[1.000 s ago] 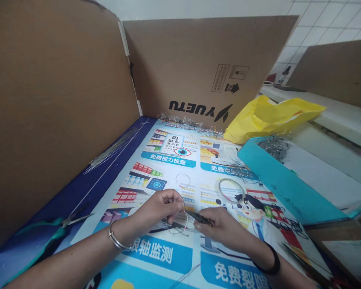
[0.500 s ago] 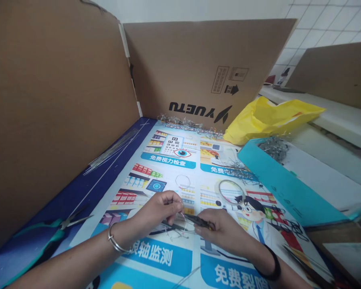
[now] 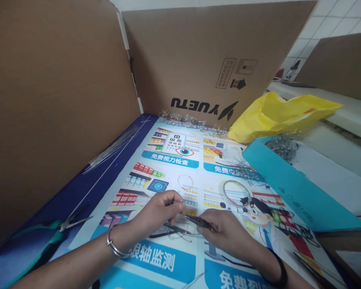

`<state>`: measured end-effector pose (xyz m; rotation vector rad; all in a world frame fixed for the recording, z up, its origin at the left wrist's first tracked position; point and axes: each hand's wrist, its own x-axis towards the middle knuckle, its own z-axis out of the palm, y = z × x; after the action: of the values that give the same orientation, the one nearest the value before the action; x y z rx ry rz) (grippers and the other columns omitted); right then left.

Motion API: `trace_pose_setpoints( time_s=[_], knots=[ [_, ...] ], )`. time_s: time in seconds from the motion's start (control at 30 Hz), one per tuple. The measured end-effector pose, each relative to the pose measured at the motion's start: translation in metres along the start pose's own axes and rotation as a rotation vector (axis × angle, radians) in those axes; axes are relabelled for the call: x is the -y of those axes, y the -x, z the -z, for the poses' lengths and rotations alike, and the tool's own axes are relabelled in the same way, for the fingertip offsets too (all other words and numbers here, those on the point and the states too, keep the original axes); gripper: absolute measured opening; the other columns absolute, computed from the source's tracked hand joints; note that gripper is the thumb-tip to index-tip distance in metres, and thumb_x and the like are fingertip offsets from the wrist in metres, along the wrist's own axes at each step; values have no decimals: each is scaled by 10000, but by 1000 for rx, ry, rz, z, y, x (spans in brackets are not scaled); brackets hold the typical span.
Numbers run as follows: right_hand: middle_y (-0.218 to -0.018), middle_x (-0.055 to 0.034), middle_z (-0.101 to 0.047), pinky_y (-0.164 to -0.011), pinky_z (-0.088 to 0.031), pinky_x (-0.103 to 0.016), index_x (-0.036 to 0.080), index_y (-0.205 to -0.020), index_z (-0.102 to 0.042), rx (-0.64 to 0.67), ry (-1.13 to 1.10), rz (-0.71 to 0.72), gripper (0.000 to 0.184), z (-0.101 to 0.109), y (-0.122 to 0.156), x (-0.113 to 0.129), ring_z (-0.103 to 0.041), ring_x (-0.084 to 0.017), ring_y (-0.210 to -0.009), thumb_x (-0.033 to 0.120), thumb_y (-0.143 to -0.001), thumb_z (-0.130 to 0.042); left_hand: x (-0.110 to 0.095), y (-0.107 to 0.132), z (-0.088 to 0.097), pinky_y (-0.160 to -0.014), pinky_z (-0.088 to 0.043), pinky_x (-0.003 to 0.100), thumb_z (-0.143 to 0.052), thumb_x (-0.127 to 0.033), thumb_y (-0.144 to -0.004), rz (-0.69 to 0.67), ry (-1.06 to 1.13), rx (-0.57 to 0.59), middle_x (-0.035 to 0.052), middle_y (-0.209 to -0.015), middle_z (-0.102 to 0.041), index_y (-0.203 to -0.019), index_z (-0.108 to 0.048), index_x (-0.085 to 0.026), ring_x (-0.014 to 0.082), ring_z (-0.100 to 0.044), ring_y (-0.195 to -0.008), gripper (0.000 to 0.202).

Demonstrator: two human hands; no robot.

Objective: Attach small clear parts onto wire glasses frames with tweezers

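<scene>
Wire point(image 3: 185, 232) at six o'clock, pinched in left hand point(image 3: 167, 207); black needle-nose pliers point(image 3: 199, 221) held tight in right hand point(image 3: 221, 228).
Likely light, springy and easy to bend; best pinched near the plier tips.

Bare forearms point(image 3: 75, 261) are showing, each wearing one ornament.
A shiny silver bangle point(image 3: 110, 243) is circling the wrist behind the left hand point(image 3: 165, 206); a plain black band point(image 3: 282, 267) is ringing that behind the right hand point(image 3: 221, 228).
</scene>
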<state>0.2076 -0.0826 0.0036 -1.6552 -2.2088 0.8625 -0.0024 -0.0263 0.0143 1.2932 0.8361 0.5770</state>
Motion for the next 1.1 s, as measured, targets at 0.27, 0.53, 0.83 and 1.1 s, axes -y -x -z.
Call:
trace_pose_setpoints(
  time_s=[0.27, 0.53, 0.83, 1.1],
  knots=[
    [-622, 27, -562, -522, -240, -216, 183, -600, -483, 23, -23, -13, 223, -2, 1, -2, -480, -93, -570, 289, -793, -519, -2, -1, 0, -487, -361, 199, -605, -330, -770, 22, 19, 13, -35, -650, -546, -736, -557, -145, 51, -447, -470, 194],
    [-618, 16, -551, -519, -249, -215, 181, -608, -508, 29, -21, -7, 260, 1, 2, -3, -478, -102, -571, 337, -816, -501, 0, -1, -1, -484, -346, 199, -586, -330, -788, 11, 5, 34, -45, -613, -528, -751, -554, -156, 55, -444, -459, 180],
    [-552, 32, -471, -502, -253, -205, 178, -578, -470, 0, -48, 16, 326, 3, 2, 0, -430, -96, -537, 387, -827, -491, 0, 2, 1, -517, -391, 211, -634, -236, -729, -16, -45, 118, -57, -572, -527, -766, -559, -170, 79, -493, -499, 107],
    [-584, 21, -516, -521, -280, -202, 179, -609, -512, -59, -20, 18, 290, 0, 2, 3, -471, -106, -555, 367, -829, -489, 1, 2, 1, -464, -367, 199, -650, -258, -707, -26, -36, 72, -69, -474, -499, -720, -522, -165, 74, -455, -421, 159]
  ],
)
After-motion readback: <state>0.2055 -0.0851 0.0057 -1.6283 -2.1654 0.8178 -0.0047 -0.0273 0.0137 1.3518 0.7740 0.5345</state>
